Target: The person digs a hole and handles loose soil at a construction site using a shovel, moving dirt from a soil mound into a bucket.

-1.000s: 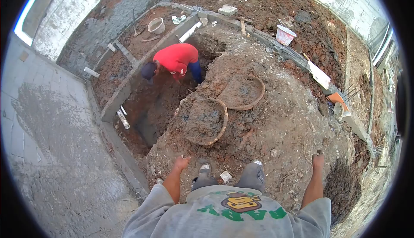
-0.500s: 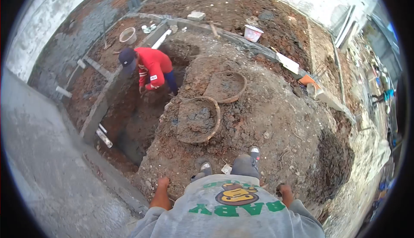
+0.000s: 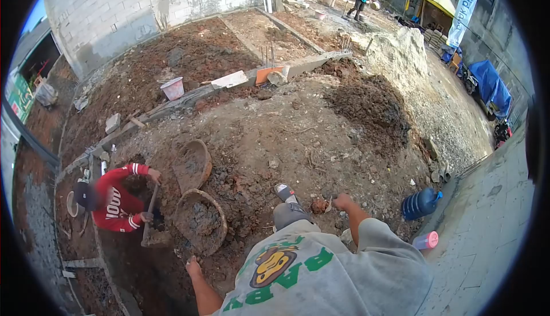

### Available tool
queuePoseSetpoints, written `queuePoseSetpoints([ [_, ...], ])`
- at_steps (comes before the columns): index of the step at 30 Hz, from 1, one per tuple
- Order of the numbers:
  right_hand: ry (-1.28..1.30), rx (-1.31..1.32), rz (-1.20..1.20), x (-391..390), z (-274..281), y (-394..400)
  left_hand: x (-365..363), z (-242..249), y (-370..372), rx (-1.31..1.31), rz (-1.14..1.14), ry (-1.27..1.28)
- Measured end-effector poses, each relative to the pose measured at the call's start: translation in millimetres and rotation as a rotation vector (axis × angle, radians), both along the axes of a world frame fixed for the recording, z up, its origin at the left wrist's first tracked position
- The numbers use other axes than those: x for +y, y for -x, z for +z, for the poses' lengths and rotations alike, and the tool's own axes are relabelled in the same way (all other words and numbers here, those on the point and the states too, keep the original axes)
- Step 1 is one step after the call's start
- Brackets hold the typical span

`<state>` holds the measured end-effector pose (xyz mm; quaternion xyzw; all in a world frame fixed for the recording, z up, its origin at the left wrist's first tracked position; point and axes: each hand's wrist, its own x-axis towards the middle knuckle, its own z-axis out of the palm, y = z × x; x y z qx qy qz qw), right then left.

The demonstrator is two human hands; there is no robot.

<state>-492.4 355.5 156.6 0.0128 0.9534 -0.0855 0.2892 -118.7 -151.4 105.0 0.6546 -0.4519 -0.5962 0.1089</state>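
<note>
My left hand [image 3: 195, 268] is low over the muddy ground, close to the near rim of a round shallow basket [image 3: 221, 213] heaped with wet soil. Its fingers look loosely apart, with nothing visible in them. A second basket [image 3: 205, 174] lies just beyond, touching or nearly touching the first. Out to my right side, my right hand [image 3: 342, 202] has curled fingers; a small pale strip beside them is too blurred to name. Near that hand lies a reddish clod [image 3: 319, 205]. My sandalled foot [image 3: 285, 192] stands on the dirt between the hands.
A co-worker in red [image 3: 117, 198] stands in the trench at left, gripping a hoe [image 3: 150, 216]. A concrete beam [image 3: 303, 64] runs behind, with a bucket [image 3: 172, 89] beyond. At right are a soil heap [image 3: 372, 107], a blue water jug [image 3: 421, 203] and a wall [image 3: 481, 224].
My view has turned right, bringing the jug and another distant worker into sight. The co-worker in red now faces the baskets with a hoe. My right arm reaches farther forward.
</note>
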Motion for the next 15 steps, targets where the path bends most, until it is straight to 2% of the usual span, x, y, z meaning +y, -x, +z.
queuePoseSetpoints([
  [1,-0.01,-0.043,-0.046,6.1,0.8,-9.8,-6.5,9.9,10.6,0.074,-0.008,0.042],
  [3,0.011,-0.159,-0.12,5.6,37.9,-32.4,-5.6,25.5,30.6,0.095,-0.027,0.076],
  [5,-0.05,-0.147,-0.035,32.0,-5.0,-39.8,7.2,28.0,30.9,0.107,-0.046,0.103],
  [7,-0.11,-0.13,0.044,40.4,-20.1,-43.0,25.6,12.7,26.6,0.012,-0.144,0.025],
  [9,-0.073,-0.101,-0.06,32.9,-10.7,-47.4,52.2,-17.2,8.7,-0.018,-0.112,-0.096],
  [12,0.03,-0.114,-0.073,28.6,-27.2,-35.7,88.2,-38.4,-31.6,-0.138,-0.063,-0.319],
  [13,0.029,-0.116,-0.074,19.5,-14.5,-34.5,96.5,-41.6,-44.4,-0.176,-0.042,-0.384],
  [15,0.056,-0.062,-0.226,-1.2,10.9,-30.5,103.9,-44.4,-63.0,-0.217,0.001,-0.441],
])
